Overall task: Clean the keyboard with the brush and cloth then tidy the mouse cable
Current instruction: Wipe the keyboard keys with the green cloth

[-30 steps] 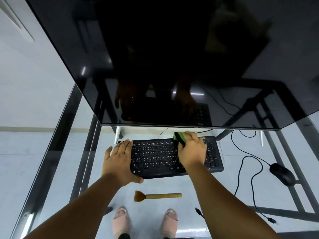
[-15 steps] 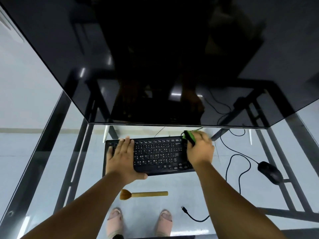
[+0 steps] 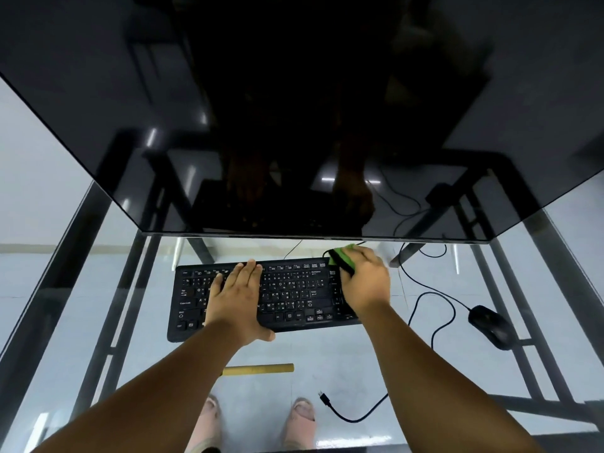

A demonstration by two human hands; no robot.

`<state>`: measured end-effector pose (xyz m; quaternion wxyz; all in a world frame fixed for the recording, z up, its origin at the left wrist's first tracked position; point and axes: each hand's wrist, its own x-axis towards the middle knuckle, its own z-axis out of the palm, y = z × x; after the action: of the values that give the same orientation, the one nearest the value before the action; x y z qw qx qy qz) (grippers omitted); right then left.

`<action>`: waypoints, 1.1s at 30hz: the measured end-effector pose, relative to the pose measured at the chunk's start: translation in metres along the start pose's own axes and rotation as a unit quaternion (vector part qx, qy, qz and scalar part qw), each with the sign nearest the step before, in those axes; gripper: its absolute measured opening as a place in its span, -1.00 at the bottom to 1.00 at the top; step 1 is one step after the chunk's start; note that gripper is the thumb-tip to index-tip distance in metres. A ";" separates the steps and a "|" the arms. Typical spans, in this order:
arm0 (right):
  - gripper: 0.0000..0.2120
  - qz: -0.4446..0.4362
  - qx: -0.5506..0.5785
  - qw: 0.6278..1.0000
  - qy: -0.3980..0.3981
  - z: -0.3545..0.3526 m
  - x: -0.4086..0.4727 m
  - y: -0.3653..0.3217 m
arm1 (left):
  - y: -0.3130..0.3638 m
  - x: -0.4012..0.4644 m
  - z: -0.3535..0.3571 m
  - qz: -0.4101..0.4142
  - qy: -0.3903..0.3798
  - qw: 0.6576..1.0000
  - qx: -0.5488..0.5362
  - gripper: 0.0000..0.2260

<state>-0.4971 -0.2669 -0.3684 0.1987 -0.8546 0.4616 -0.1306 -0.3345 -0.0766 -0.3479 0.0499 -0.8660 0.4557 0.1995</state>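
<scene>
Keyboard [image 3: 287, 295] wiping, right edge.
Right hand [image 3: 366, 286] grips cloth [image 3: 343, 256] there; left hand [image 3: 237, 299] lies flat on its keys.

Left hand [image 3: 237, 299] flat on keyboard [image 3: 294, 295], right hand [image 3: 366, 282] gripping green cloth [image 3: 343, 255] at keyboard's right end, brush [image 3: 261, 369] on glass counter [image 3: 327, 354] nearer the person, mouse [image 3: 493, 326] with looping cable [image 3: 425, 299] to right, dark monitor [image 3: 294, 109] above.
</scene>
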 end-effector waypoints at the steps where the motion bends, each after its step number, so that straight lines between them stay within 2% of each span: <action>1: -0.57 -0.030 0.000 0.999 -0.015 -0.001 -0.002 0.002 | 0.000 0.000 0.000 -0.001 -0.001 1.000 0.002 0.18; 4: -0.57 -0.054 -0.007 0.998 -0.028 -0.010 0.000 0.019 | 0.000 0.000 0.000 -0.001 -0.001 1.000 0.003 0.18; 7: -0.62 0.041 -0.003 0.999 -0.003 -0.017 0.009 0.029 | 0.000 0.000 0.001 -0.003 0.003 1.000 0.003 0.19; 9: -0.63 0.066 -0.004 0.998 0.002 -0.012 0.013 0.019 | 0.000 0.001 0.001 -0.003 0.002 1.000 0.006 0.19; 15: -0.58 -0.057 0.017 0.997 -0.053 -0.004 -0.002 -0.006 | -0.002 0.002 0.001 0.003 0.014 1.000 -0.001 0.19; 17: -0.62 -0.021 0.007 0.998 -0.053 -0.011 0.005 0.003 | -0.004 0.001 0.003 0.011 0.019 1.000 -0.004 0.19; 19: -0.65 0.055 -0.001 0.998 -0.027 -0.019 0.009 0.011 | -0.007 -0.002 0.007 0.019 0.027 0.999 -0.003 0.17; 21: -0.64 0.094 0.031 0.995 0.001 -0.020 0.003 0.008 | -0.016 -0.011 0.012 0.017 0.034 0.999 -0.017 0.16; 22: -0.63 0.076 0.066 0.995 0.016 -0.018 -0.004 0.005 | -0.022 -0.015 0.015 0.012 0.041 0.999 -0.026 0.16; 24: -0.58 -0.036 0.131 0.990 0.024 -0.008 -0.021 -0.003 | -0.038 -0.024 0.019 -0.002 0.055 0.998 -0.041 0.17; 27: -0.51 -0.176 0.176 0.965 -0.084 0.008 -0.045 -0.020 | -0.063 -0.036 0.022 -0.025 0.062 0.997 -0.047 0.17; 29: -0.51 -0.230 0.171 0.945 -0.158 0.017 -0.056 -0.040 | -0.079 -0.043 0.024 -0.034 0.064 0.996 -0.058 0.16; 33: -0.53 -0.332 0.087 0.911 -0.227 0.030 -0.064 -0.083 | -0.098 -0.051 0.026 -0.026 0.071 0.995 -0.070 0.06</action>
<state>-0.4583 -0.1658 -0.3594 0.3170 -0.9445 0.0802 -0.0317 -0.2887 0.0268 -0.3616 -0.0384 -0.8910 0.4204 0.1671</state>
